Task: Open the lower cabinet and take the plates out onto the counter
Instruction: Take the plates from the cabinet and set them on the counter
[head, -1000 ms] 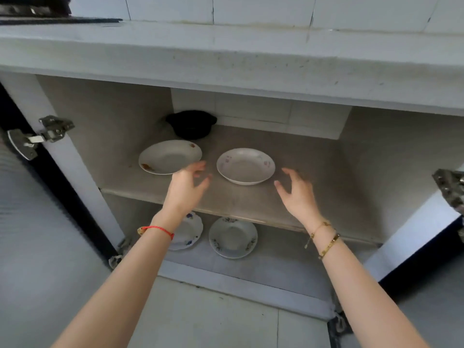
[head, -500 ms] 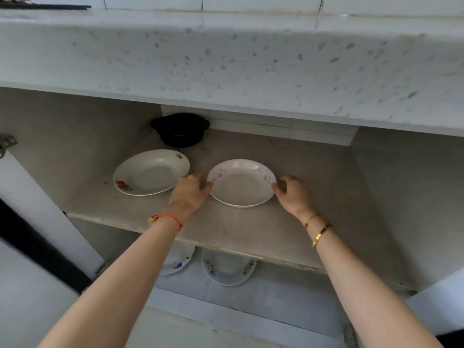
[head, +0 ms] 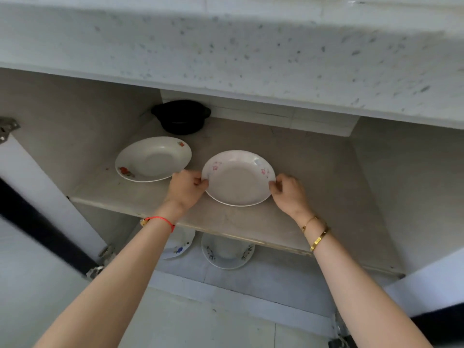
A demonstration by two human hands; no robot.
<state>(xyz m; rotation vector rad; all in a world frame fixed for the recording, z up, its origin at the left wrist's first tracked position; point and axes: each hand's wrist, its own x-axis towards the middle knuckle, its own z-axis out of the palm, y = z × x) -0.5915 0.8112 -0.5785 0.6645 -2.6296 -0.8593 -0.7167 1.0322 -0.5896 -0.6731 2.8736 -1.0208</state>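
The plate (head: 238, 178) is now pinched at both rims by the left hand (head: 187, 188) and right hand (head: 288, 192), fingers (head: 203, 182) closed on it, ready to lift off the shelf (head: 313, 172).

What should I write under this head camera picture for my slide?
Both hands, left and right, grip the pink-flowered plate on the cabinet shelf.
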